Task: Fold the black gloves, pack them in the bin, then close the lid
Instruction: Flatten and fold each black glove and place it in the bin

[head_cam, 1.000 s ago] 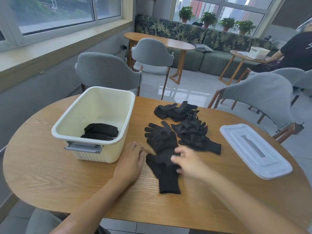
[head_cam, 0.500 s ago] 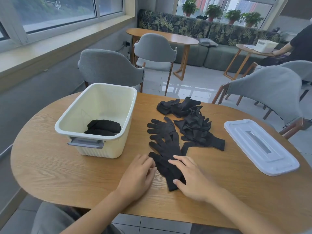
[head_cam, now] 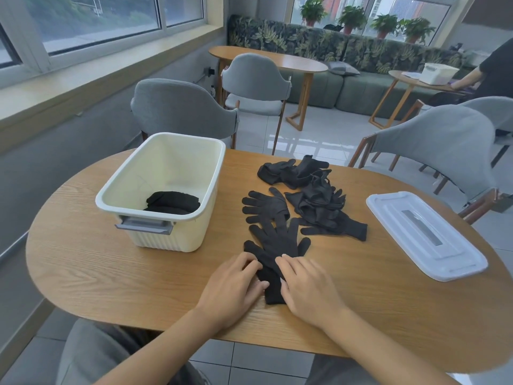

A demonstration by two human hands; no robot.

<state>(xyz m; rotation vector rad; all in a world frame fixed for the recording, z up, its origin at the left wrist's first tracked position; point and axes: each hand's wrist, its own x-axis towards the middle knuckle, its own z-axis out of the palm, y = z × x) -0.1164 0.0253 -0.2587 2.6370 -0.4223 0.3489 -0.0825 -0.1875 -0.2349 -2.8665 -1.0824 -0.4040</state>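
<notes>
A black glove [head_cam: 277, 244] lies flat on the wooden table [head_cam: 111, 273], fingers pointing away from me and cuff toward me. My left hand [head_cam: 236, 286] rests on the cuff's left edge with fingers slightly bent. My right hand [head_cam: 308, 290] presses flat on the cuff's right side. A second flat glove [head_cam: 263, 208] lies just beyond it. Further back is a loose pile of black gloves [head_cam: 316, 198]. The cream bin [head_cam: 166, 237] stands to the left with folded black gloves [head_cam: 172, 202] at its bottom. Its white lid [head_cam: 424, 234] lies on the table to the right.
Grey chairs [head_cam: 180, 109] stand behind the table and at the right [head_cam: 438, 145]. Another table, a sofa and a person at the far right [head_cam: 497, 70] fill the background. The table's near edge runs just below my wrists.
The glove under my hands has slid toward me and now lies flat apart from the second glove. Both hands have come together on its cuff.
</notes>
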